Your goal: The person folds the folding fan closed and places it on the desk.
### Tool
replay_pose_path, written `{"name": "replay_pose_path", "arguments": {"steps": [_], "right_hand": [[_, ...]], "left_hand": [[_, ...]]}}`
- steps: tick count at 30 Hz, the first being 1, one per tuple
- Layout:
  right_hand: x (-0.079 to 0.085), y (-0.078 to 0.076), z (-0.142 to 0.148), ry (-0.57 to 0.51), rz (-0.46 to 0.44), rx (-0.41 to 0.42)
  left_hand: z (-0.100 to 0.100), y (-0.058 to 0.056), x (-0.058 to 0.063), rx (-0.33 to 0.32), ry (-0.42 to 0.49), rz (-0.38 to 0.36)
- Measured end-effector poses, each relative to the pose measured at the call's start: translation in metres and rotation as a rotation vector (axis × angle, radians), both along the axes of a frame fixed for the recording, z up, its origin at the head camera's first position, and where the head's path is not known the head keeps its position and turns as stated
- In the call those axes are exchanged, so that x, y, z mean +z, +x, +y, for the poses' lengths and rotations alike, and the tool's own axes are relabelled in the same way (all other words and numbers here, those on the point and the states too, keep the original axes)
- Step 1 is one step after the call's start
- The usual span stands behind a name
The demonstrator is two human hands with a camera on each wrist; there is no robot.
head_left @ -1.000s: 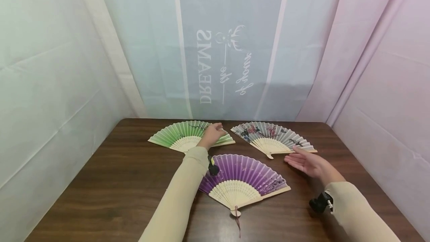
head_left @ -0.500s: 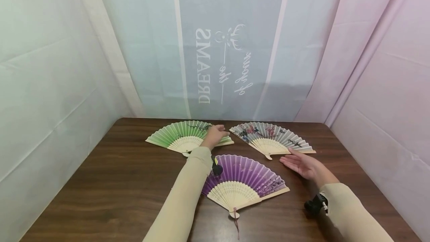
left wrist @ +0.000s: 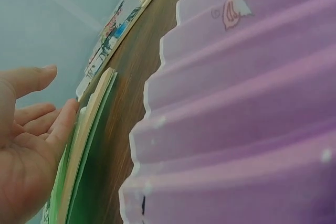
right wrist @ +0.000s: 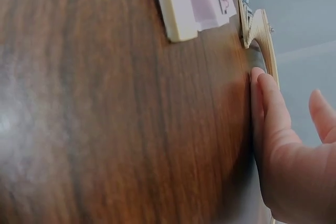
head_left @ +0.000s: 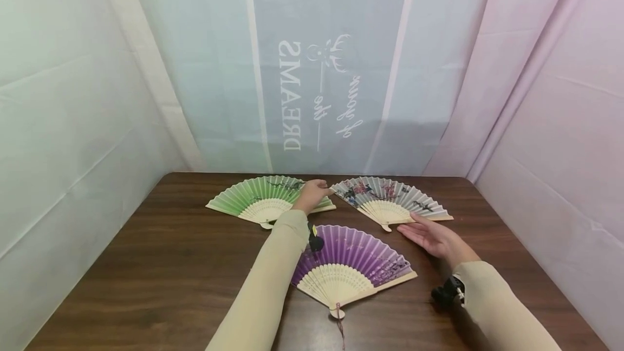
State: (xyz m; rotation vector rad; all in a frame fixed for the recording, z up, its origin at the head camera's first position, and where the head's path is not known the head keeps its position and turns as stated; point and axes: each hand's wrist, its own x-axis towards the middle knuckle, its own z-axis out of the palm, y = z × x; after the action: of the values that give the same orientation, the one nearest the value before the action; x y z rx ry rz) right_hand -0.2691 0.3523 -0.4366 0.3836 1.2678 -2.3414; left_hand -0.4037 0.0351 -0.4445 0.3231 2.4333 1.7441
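Three spread folding fans lie on the table. In the head view my left hand [head_left: 312, 196] reaches over the right end of the green fan [head_left: 244, 198], its fingertips right at the left tip of the grey floral fan [head_left: 416, 199]. The left wrist view shows those fingers [left wrist: 64, 124] loosely extended beside the green fan's edge. My right hand [head_left: 435, 238] rests low at the grey fan's lower edge, palm facing inward and thumb raised, with nothing gripped. Nearer to me is the purple fan [head_left: 356, 248], its left part hidden under my left forearm.
The dark wooden table [head_left: 185, 270] ends at a pale blue printed backdrop [head_left: 312, 96]. White cloth walls [head_left: 63, 123] stand on both sides. A thin tassel [head_left: 340, 329] trails from the purple fan's pivot toward the front.
My left hand has shifted slightly right, toward the grey fan's left tip. The right hand has slid a little left along that fan's lower edge. The whole view has drifted slightly.
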Motion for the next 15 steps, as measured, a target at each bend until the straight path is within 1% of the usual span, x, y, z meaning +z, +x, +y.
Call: {"name": "replay_pose_path", "arguments": {"steps": [5,9,15], "right_hand": [[-0.002,-0.001,-0.001,-0.041,-0.024,0.005],[-0.003,-0.001,-0.005,-0.081,-0.051,-0.005],[-0.002,-0.004,-0.015,-0.139,-0.103,-0.079]], "left_hand": [[0.002,0.000,-0.001,-0.003,-0.055,0.017],[0.003,-0.001,-0.003,-0.011,-0.068,0.007],[0.004,-0.002,-0.004,-0.015,-0.060,0.001]]}}
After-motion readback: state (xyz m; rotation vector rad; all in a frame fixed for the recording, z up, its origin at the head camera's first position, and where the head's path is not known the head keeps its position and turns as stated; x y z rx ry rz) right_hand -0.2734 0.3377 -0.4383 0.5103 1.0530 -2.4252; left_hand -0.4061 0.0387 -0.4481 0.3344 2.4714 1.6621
